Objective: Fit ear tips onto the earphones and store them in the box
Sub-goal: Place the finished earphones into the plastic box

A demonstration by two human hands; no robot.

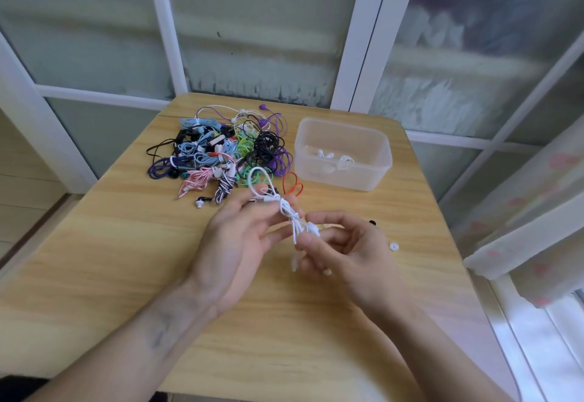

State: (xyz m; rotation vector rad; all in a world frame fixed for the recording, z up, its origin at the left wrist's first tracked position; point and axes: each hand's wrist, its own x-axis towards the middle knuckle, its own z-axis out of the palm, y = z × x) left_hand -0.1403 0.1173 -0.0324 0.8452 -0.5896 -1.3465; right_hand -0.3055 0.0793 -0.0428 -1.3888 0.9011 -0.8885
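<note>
Earphones (286, 209) pinched between both hands (240, 237), above table (94, 259).

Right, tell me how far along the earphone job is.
Barely begun. Done: one white set lies in the clear plastic box. In hand: the left hand holds a bundled white earphone set while the right hand pinches its earbud end. Left: the tangled pile of earphones and a loose white ear tip.

Wooden table (110, 243) before frosted window panes (252, 22).
</note>
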